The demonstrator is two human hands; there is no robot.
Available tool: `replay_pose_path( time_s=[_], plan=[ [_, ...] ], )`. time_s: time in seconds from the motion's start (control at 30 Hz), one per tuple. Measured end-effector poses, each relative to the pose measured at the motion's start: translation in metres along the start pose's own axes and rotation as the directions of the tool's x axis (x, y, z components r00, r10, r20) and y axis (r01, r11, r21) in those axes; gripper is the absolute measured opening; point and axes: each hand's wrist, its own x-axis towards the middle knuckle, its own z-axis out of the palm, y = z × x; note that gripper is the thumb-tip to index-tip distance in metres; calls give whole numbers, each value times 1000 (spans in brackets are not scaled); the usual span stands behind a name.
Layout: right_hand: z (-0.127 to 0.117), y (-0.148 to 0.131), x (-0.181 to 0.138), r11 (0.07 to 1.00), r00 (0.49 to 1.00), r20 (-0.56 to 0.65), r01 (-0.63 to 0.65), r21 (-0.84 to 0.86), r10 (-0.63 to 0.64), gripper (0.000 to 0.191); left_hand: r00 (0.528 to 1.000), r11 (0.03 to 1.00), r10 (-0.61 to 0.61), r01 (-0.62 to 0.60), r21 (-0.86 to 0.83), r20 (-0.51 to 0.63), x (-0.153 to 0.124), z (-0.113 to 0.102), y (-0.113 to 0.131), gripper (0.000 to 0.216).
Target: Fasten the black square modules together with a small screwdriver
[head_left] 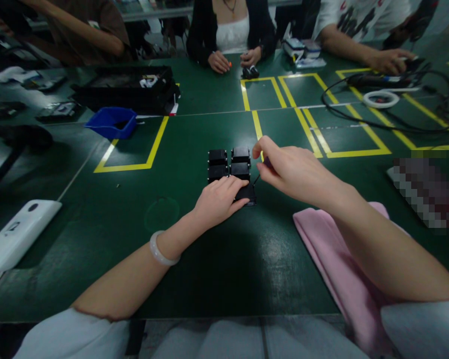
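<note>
Several small black box-shaped parts (229,163) sit in a tight block on the green table (194,259). My left hand (220,200), with a pale bangle at the wrist, lies over a flat black part (247,193) just in front of the block, fingers curled onto it. My right hand (292,170) hovers at the block's right side, thumb and forefinger pinched together near a thin dark wire; what they hold is too small to name.
A pink cloth (333,259) lies under my right forearm. A white device (17,233) lies at the left edge, a blue bin (112,122) and a black tray (129,87) farther back. Cables and a white ring (380,98) lie at the right. Other people sit across the table.
</note>
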Motion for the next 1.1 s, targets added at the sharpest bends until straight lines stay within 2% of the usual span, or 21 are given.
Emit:
replay_pose_path(
  time_s=[0.2, 0.33, 0.53, 0.7, 0.87, 1.1],
  plan=[
    [-1, 0, -1, 998, 1000, 16, -23, -65, 24, 26, 1000, 1000, -6, 5, 15, 10, 0, 0, 1, 35],
    [0, 0, 0, 1000, 1000, 5, -14, -12, 14, 27, 1000, 1000, -5, 5, 21, 6, 0, 0, 1, 35],
    [2, 0, 1, 998, 1000, -12, -23, -58, 23, 26, 1000, 1000, -7, 6, 15, 11, 0, 0, 0, 36],
    [3, 1, 1, 1000, 999, -33, -4, 5, 4, 28, 1000, 1000, -11, 11, 16, 12, 0, 0, 0, 35],
    [2, 0, 1, 998, 1000, -13, -23, -53, 23, 27, 1000, 1000, -3, 3, 6, 1, 0, 1, 0, 35],
    [3, 1, 1, 1000, 1000, -23, -13, -3, 13, 28, 1000, 1000, -4, 4, 16, 3, 0, 0, 0, 36]
  ],
)
